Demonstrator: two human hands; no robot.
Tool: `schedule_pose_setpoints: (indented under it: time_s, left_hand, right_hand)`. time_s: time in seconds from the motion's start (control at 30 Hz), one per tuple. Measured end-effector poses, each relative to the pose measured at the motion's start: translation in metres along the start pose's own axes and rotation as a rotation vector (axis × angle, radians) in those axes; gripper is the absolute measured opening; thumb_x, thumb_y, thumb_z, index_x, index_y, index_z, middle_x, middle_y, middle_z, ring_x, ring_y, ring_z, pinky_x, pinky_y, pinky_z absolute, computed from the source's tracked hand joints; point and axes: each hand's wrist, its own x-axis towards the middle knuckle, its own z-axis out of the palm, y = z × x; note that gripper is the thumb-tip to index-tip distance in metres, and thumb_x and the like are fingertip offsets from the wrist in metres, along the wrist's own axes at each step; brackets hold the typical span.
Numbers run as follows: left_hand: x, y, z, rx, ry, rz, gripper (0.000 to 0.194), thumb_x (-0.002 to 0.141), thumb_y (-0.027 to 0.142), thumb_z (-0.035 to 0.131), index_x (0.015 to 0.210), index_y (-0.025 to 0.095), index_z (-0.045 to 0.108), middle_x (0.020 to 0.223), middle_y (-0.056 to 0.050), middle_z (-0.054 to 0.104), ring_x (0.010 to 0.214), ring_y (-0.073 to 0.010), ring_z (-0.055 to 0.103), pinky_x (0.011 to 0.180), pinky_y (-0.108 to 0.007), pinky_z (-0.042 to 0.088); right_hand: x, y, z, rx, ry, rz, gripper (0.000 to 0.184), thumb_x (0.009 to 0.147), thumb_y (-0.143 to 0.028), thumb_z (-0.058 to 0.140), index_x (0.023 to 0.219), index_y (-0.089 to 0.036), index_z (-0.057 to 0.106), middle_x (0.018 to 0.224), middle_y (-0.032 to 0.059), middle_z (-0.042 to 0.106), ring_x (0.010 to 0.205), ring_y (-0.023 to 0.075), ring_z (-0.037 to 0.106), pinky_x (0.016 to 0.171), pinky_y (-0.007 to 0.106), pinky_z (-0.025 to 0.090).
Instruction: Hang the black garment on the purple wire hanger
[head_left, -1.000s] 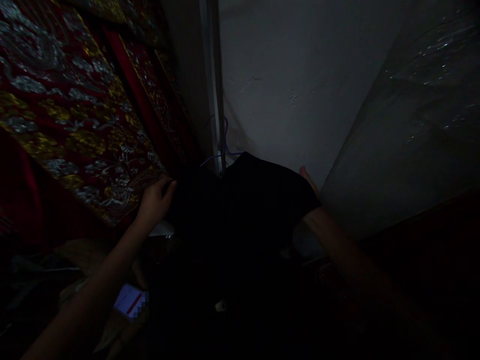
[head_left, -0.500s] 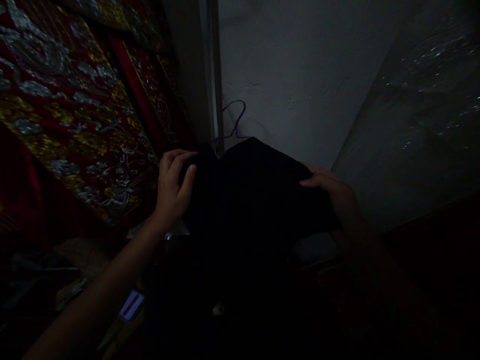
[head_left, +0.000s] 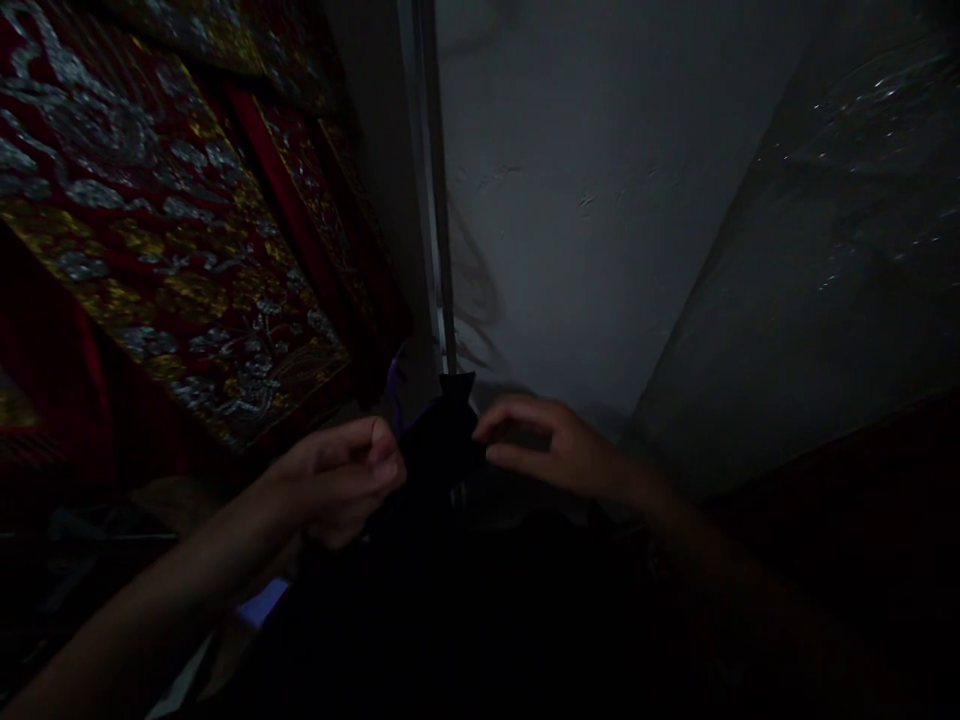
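A black garment (head_left: 448,425) is bunched up in front of me, and its lower part melts into the darkness. Beside its upper left edge the hook of a purple hanger (head_left: 394,385) sticks up, tilted to the left. My left hand (head_left: 341,480) is closed in a fist at the garment's left side, just below the hook; the cloth inside the fingers is mostly hidden. On the opposite side my right hand (head_left: 551,445) curves its thumb and fingers together, with the tips at the garment's right edge.
Red cloth with silver and gold embroidery (head_left: 187,270) hangs at the left. A metal pole (head_left: 429,180) stands upright against the pale wall (head_left: 570,240). Shiny clear plastic sheeting (head_left: 847,260) covers the right side. A lit phone screen (head_left: 262,603) lies low at the left, partly covered.
Both hands have come down and closer together. The garment, spread wide on the hanger before, is now gathered narrow and lower. The hanger hook has dropped and shifted left.
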Motion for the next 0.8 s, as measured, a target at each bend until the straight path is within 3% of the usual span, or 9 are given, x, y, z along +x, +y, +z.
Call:
schedule_pose_setpoints:
  time_s: [0.07, 0.1, 0.2, 0.3, 0.43, 0.53, 0.6, 0.7, 0.8]
  left_hand:
    - [-0.011, 0.005, -0.009, 0.154, -0.008, -0.003, 0.038, 0.085, 0.04, 0.075, 0.075, 0.02, 0.044, 0.066, 0.004, 0.051, 0.045, -0.003, 0.027, 0.041, -0.016, 0.019]
    - [-0.015, 0.008, -0.015, 0.235, 0.013, 0.021, 0.039, 0.084, 0.041, 0.076, 0.073, 0.02, 0.044, 0.066, 0.003, 0.053, 0.047, -0.0044, 0.032, 0.042, -0.016, 0.023]
    - [-0.013, 0.017, -0.038, 0.432, 0.193, 0.172, 0.035, 0.082, 0.039, 0.077, 0.076, 0.02, 0.048, 0.068, 0.001, 0.062, 0.056, -0.0104, 0.051, 0.048, -0.019, 0.038]
    - [0.006, 0.02, -0.063, 0.583, 0.479, 0.415, 0.028, 0.079, 0.035, 0.078, 0.082, 0.021, 0.054, 0.074, 0.0, 0.067, 0.064, -0.0143, 0.062, 0.056, -0.023, 0.047]
    - [0.031, 0.012, -0.082, 0.91, 0.832, 0.876, 0.017, 0.084, 0.026, 0.071, 0.094, 0.018, 0.061, 0.106, -0.006, 0.069, 0.101, -0.0214, 0.066, 0.092, -0.036, 0.051]
    - [0.039, -0.007, -0.079, 1.086, 1.075, 1.155, 0.008, 0.088, 0.021, 0.066, 0.094, 0.017, 0.062, 0.098, -0.005, 0.066, 0.099, -0.0206, 0.063, 0.092, -0.035, 0.049]
    - [0.044, -0.026, -0.072, 1.128, 0.96, 1.141, 0.008, 0.091, 0.02, 0.061, 0.098, 0.018, 0.064, 0.087, -0.002, 0.063, 0.083, -0.017, 0.063, 0.081, -0.03, 0.05]
    - [0.057, -0.062, -0.059, 1.194, 0.521, 0.824, 0.033, 0.097, 0.023, 0.053, 0.13, 0.024, 0.058, 0.09, -0.001, 0.067, 0.081, -0.0164, 0.067, 0.076, -0.028, 0.053]
    - [0.077, -0.1, -0.049, 1.164, 0.231, 0.52, 0.059, 0.097, 0.021, 0.049, 0.154, 0.032, 0.034, 0.105, -0.003, 0.072, 0.091, -0.0192, 0.071, 0.081, -0.032, 0.055]
  right_hand:
    - [0.005, 0.028, -0.006, -0.079, 0.217, -0.017, 0.037, 0.085, -0.031, 0.074, 0.121, -0.026, 0.067, 0.125, 0.0078, 0.066, 0.117, 0.0224, 0.061, 0.103, 0.04, 0.046]
    - [0.007, 0.039, -0.008, -0.082, 0.239, -0.016, 0.038, 0.083, -0.031, 0.075, 0.12, -0.025, 0.068, 0.128, 0.0084, 0.064, 0.121, 0.0235, 0.059, 0.105, 0.042, 0.045]
    - [0.009, 0.057, -0.011, 0.103, 0.055, 0.096, 0.022, 0.087, -0.04, 0.069, 0.097, -0.021, 0.075, 0.104, 0.0059, 0.073, 0.1, 0.0211, 0.068, 0.091, 0.037, 0.053]
    - [0.016, 0.052, -0.015, 0.439, -0.024, 0.309, 0.032, 0.081, -0.05, 0.073, 0.089, -0.019, 0.076, 0.082, 0.0027, 0.075, 0.071, 0.016, 0.069, 0.067, 0.028, 0.055]
    - [0.046, 0.041, -0.03, 0.679, 0.324, 0.381, 0.035, 0.068, -0.046, 0.085, 0.087, -0.019, 0.076, 0.077, 0.0033, 0.077, 0.065, 0.0166, 0.07, 0.066, 0.028, 0.056]
    - [0.07, 0.042, -0.045, 0.65, 0.533, 0.305, 0.035, 0.066, -0.047, 0.086, 0.084, -0.019, 0.075, 0.077, 0.0045, 0.077, 0.072, 0.0222, 0.074, 0.075, 0.035, 0.059]
    - [0.074, 0.044, -0.052, 0.618, 0.638, 0.237, 0.037, 0.065, -0.048, 0.086, 0.086, -0.02, 0.074, 0.08, 0.0043, 0.078, 0.082, 0.0255, 0.075, 0.082, 0.039, 0.059]
    - [0.063, 0.047, -0.056, 0.605, 0.784, 0.185, 0.039, 0.064, -0.048, 0.087, 0.091, -0.022, 0.074, 0.089, 0.0041, 0.079, 0.096, 0.0273, 0.074, 0.09, 0.041, 0.058]
    - [0.04, 0.05, -0.053, 0.604, 0.868, 0.237, 0.042, 0.065, -0.049, 0.086, 0.095, -0.022, 0.073, 0.094, 0.0051, 0.079, 0.098, 0.0285, 0.074, 0.089, 0.041, 0.059]
